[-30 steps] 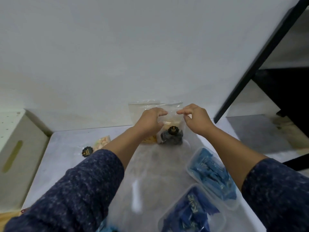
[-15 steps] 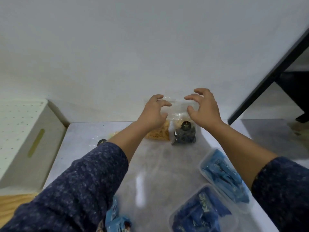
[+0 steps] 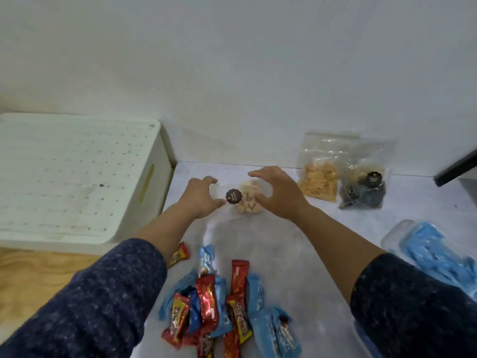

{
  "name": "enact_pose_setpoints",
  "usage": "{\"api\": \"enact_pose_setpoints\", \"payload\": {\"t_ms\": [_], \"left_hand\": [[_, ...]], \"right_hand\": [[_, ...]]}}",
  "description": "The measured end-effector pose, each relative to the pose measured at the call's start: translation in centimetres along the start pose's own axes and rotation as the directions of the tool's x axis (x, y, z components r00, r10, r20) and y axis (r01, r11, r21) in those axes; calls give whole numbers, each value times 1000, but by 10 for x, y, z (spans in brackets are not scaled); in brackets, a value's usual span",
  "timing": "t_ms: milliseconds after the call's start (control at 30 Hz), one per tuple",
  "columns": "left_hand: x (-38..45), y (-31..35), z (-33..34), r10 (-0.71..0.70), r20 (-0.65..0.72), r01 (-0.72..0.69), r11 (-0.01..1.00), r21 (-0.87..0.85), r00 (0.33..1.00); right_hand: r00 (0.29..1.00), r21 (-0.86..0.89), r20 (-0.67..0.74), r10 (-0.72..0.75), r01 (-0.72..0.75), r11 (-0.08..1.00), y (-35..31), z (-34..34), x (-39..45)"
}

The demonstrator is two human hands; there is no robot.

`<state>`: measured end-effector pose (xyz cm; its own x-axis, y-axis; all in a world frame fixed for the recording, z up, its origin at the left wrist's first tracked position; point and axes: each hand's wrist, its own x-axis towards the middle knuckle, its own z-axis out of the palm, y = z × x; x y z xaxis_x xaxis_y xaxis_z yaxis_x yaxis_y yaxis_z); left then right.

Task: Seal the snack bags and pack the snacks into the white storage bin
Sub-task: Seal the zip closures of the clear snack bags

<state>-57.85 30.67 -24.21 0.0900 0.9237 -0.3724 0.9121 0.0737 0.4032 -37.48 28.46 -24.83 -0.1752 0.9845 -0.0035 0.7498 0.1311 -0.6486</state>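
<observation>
Near worktop's back edge | my left hand point(image 3: 200, 197) and right hand point(image 3: 277, 193), fingers spread, have left the two standing bags point(image 3: 343, 177) and now bracket the pale-snack bag point(image 3: 245, 200), gripping nothing yet | next to seal | white storage bin point(image 3: 77, 177) off left edge

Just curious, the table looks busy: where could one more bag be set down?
Bare tabletop shows between the two forearms, bordered by the small snack bag at the back and the candy pile in front. The back right is crowded with two clear bags, and blue packets fill the right edge.
</observation>
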Motion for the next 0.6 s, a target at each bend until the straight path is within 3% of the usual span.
{"api": "enact_pose_setpoints", "payload": {"t_ms": [200,400,600], "left_hand": [[-3,-36,33,84,-5,-85,992,-98,996],[2,-36,39,106,-82,-125,954,-271,991],[5,-23,21,215,-280,-307,886,-348,936]], "right_hand": [[981,-137,187,51,-26,990,-13,55,14],[988,-198,105,113,-91,976,-12,68,17],[994,-202,16,110,-104,974,-16,50,14]]}}
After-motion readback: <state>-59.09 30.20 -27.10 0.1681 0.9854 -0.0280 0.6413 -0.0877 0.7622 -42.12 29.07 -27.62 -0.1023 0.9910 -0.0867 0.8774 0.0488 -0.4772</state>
